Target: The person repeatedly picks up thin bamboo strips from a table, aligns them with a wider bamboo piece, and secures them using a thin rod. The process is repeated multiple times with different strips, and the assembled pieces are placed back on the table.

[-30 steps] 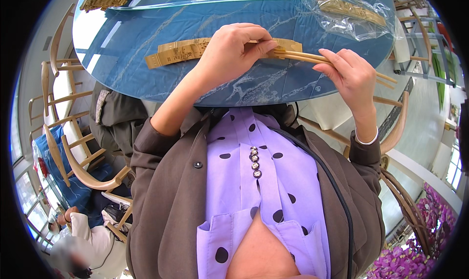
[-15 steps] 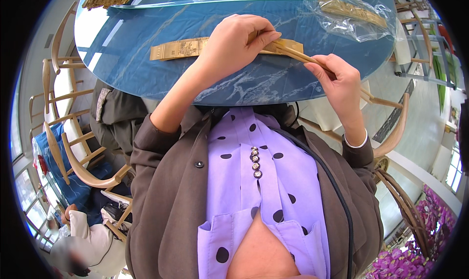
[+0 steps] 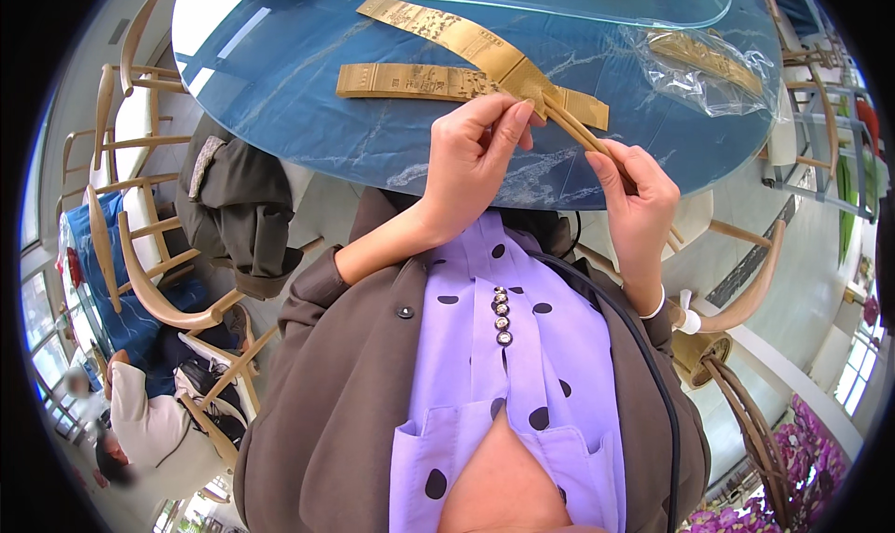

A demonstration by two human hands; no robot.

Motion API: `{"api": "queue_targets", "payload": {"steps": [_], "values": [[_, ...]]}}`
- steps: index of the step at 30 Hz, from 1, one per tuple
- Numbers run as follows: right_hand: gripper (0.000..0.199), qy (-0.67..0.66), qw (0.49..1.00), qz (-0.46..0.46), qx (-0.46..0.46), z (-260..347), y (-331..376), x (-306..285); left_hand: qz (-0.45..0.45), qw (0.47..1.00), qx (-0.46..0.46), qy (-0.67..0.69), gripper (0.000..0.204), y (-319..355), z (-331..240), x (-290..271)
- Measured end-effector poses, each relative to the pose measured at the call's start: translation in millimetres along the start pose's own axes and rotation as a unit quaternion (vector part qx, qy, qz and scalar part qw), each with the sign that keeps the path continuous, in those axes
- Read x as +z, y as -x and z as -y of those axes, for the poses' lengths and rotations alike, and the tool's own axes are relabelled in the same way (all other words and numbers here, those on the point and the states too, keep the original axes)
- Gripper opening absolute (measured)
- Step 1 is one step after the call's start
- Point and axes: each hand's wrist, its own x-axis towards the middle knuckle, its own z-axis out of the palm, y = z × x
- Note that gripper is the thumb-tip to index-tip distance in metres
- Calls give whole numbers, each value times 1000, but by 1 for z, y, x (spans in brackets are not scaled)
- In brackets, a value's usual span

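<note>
Two pale wooden chopsticks (image 3: 571, 125) stick out of the end of a long gold paper sleeve (image 3: 461, 41). My left hand (image 3: 477, 155) is closed, its thumb and fingers pinching the sleeve's mouth where the chopsticks emerge. Around the bare ends of the chopsticks, the fingers of my right hand (image 3: 636, 193) are closed. A second gold paper sleeve (image 3: 396, 81) lies flat on the blue table (image 3: 280, 104), crossing under the held one. How much of the chopsticks is still inside the sleeve is hidden.
To the right on the table lies a clear plastic bag (image 3: 709, 71) with gold sleeves in it. A glass turntable (image 3: 597, 9) covers the far side. Wooden chairs (image 3: 154, 272) and a dark coat (image 3: 238, 202) stand left; another person (image 3: 154, 430) sits farther off.
My left hand has come nearer me and turned, uncovering the sleeve, whose far end now points up and left. The chopsticks tilt more steeply. My view has shifted slightly.
</note>
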Motion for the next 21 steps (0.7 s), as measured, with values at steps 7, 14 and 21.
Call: {"api": "queue_targets", "payload": {"steps": [7,14,21], "values": [[21,85,994,-40,-55,4,10,9,-38,991,-12,128,20,0,2,7],[21,3,1000,7,15,7,10,10,-29,994,90,58,15,3,14,8],[22,47,998,-12,-47,4,9,14,-65,975,-52,208,30,0,5,2]]}}
